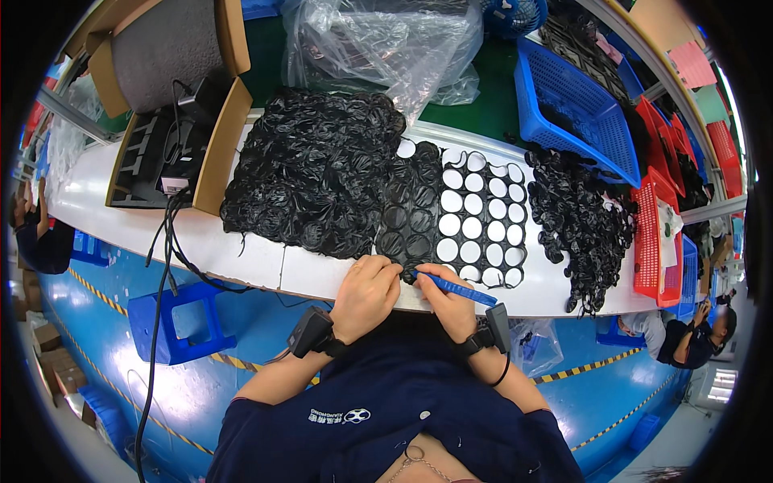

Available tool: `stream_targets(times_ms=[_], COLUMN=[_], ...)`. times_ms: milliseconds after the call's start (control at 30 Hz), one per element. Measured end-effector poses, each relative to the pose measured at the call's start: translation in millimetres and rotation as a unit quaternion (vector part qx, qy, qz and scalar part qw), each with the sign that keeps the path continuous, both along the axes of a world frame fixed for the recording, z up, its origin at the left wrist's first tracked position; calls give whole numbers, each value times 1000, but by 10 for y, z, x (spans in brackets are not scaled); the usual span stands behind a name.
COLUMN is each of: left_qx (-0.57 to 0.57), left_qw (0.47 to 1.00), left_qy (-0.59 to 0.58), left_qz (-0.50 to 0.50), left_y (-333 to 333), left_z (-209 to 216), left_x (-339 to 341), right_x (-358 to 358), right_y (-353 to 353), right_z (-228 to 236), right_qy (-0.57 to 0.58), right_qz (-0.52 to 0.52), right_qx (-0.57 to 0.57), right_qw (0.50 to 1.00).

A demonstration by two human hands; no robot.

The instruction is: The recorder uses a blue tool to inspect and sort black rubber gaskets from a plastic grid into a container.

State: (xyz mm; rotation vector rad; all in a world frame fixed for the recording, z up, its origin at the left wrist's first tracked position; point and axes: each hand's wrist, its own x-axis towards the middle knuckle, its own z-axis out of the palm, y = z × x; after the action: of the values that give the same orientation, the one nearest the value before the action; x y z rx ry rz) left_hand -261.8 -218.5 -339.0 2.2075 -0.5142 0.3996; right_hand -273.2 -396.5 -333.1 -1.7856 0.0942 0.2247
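Note:
At the table's near edge, my left hand (368,294) is closed, thumb and fingertips pinched at the near end of a strip of black round pieces (407,217); what they grip is hidden. My right hand (448,302) holds a slim blue hand tool (457,288), its tip pointing at the same strip end, close to my left fingertips. Just right of the strip lies a black lattice (460,216) of joined rings with white circles showing inside. To the left spreads a large layer of shiny black round pieces (314,173). Dark devices are strapped at both my wrists.
An open cardboard box (211,149) with cables stands left. Loose black pieces (576,217) are heaped right, beside a blue basket (555,97) and a red basket (646,241). Clear plastic (378,48) lies at the back. A blue stool (169,322) stands below left; other people are at both sides.

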Motion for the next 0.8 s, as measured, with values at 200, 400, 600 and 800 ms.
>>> stream_targets(times_ms=[200,400,600,800], left_qx=[37,93,83,39], left_qw=[999,996,996,998], left_qy=[12,12,25,24], left_qz=[-2,10,4,-31], left_y=[-73,-124,-96,53], left_z=[51,29,43,38], left_x=[31,45,54,-94], right_x=[17,13,14,20], right_y=[13,5,9,6], right_z=[66,36,39,48], right_qy=[42,49,47,41], right_qz=[-8,-15,-11,-12], right_qx=[13,27,30,31], right_qw=[999,998,998,999])
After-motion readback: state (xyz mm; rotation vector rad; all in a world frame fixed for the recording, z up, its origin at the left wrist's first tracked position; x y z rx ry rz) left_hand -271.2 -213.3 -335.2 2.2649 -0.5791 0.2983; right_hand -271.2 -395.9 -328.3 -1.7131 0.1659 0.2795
